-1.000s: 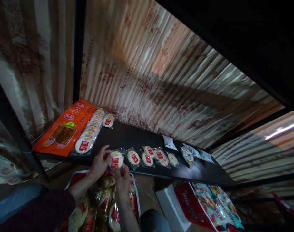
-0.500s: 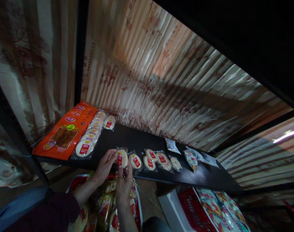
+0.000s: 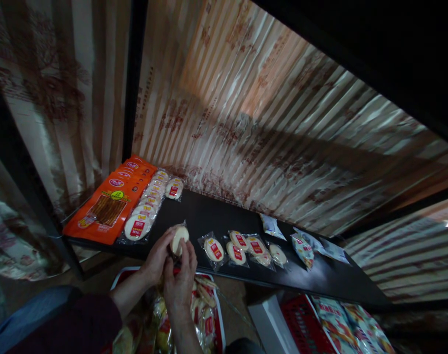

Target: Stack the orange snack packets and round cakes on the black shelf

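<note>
Both my hands grip one wrapped round rice cracker (image 3: 179,238) just above the shelf's front edge, its pale unprinted side showing. My left hand (image 3: 156,256) closes on its left edge, while the fingers of my right hand (image 3: 180,278) lie over its lower right. To the right on the black shelf is a single wrapped cracker (image 3: 213,250), then a loose group of crackers (image 3: 256,246). An overlapping row of the same crackers (image 3: 138,223) runs back along the left, with one more cracker packet (image 3: 174,189) beside its far end.
Orange snack bags (image 3: 106,206) overlap at the shelf's left end. Small silvery packets (image 3: 302,250) lie toward the right. Below my hands stands a red basket with a white rim (image 3: 220,314), full of wrapped snacks. A white box (image 3: 270,322) and red crate (image 3: 301,324) are lower right.
The cracker in my hands has turned from its red label to its plain side. My right hand has shifted slightly left with fingers over it. The view has moved a little left.
</note>
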`<action>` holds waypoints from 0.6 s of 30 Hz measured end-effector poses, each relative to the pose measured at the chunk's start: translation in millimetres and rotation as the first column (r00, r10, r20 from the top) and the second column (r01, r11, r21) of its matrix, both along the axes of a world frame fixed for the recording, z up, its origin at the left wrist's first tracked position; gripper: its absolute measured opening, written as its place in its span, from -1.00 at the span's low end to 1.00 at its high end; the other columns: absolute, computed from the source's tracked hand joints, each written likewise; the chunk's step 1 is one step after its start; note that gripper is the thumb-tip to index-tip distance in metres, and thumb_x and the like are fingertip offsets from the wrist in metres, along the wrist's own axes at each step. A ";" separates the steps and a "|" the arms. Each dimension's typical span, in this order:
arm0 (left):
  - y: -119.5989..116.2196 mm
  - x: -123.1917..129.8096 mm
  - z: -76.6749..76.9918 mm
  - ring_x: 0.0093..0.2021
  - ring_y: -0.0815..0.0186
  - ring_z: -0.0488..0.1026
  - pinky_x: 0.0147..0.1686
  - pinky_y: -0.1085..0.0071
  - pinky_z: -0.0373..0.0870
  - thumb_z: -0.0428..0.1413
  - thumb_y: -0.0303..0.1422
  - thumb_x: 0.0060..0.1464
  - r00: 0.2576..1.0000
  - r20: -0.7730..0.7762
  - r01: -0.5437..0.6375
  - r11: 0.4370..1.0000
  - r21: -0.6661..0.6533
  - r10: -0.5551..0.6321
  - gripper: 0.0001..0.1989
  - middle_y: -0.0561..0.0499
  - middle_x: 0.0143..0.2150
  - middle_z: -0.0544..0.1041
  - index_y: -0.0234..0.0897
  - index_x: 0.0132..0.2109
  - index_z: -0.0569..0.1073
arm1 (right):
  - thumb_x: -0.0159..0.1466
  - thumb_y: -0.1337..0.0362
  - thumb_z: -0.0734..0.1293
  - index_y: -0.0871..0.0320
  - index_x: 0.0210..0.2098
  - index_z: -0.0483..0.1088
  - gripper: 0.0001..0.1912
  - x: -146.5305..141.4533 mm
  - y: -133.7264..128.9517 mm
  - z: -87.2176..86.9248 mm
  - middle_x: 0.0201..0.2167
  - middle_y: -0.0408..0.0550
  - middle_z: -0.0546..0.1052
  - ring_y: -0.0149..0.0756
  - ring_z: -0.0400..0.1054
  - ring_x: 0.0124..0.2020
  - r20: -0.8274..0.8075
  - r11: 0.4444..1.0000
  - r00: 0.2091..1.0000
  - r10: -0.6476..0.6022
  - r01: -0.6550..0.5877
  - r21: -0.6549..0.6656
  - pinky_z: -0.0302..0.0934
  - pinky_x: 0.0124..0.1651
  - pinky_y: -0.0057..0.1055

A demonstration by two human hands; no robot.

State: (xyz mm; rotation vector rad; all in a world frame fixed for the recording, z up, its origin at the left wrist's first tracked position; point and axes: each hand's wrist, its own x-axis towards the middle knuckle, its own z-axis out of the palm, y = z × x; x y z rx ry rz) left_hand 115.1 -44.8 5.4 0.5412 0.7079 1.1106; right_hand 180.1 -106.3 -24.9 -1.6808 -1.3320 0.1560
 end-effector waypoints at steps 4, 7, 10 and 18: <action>7.9 -3.2 4.9 -0.24 0.26 0.52 -0.19 0.38 0.41 0.04 -0.17 0.04 0.999 0.049 -0.011 0.986 -0.165 0.020 -0.62 -0.06 -0.25 0.59 -0.35 -0.10 0.46 | 0.22 0.22 0.26 0.10 0.08 0.31 -0.57 -0.8 -1.5 7.4 0.16 0.14 0.27 -0.06 0.18 0.16 0.055 1.000 0.998 0.006 -0.006 0.004 0.20 0.07 -0.09; 12.6 -6.3 8.6 -0.33 0.27 0.52 -0.30 0.39 0.44 -0.02 -0.17 0.10 0.996 0.077 -0.020 0.975 -0.220 0.038 -0.63 -0.05 -0.32 0.59 -0.37 -0.12 0.45 | 0.25 0.18 0.23 0.12 0.04 0.33 -0.61 2.0 -0.7 14.5 0.14 0.15 0.30 -0.07 0.18 0.15 0.094 1.000 0.996 0.000 -0.002 0.016 0.18 0.08 -0.08; 14.7 -7.5 10.4 -0.35 0.28 0.53 -0.32 0.38 0.45 -0.05 -0.19 0.14 0.994 0.085 -0.048 0.964 -0.260 0.073 -0.66 -0.04 -0.34 0.59 -0.36 -0.13 0.44 | 0.27 0.17 0.20 0.16 0.02 0.34 -0.62 5.0 0.6 18.9 0.11 0.17 0.32 -0.06 0.18 0.14 0.143 1.000 0.990 0.004 -0.006 0.014 0.15 0.09 -0.05; 12.5 -3.4 12.5 -0.22 0.26 0.52 -0.18 0.38 0.43 0.00 -0.15 0.11 0.996 0.082 0.034 0.988 -0.151 -0.021 -0.61 -0.06 -0.22 0.59 -0.36 -0.08 0.45 | 0.23 0.08 0.24 0.19 0.12 0.23 -0.47 8.2 0.4 17.1 0.15 0.22 0.29 -0.02 0.18 0.15 0.221 1.000 0.975 0.006 -0.005 -0.008 0.17 0.07 -0.03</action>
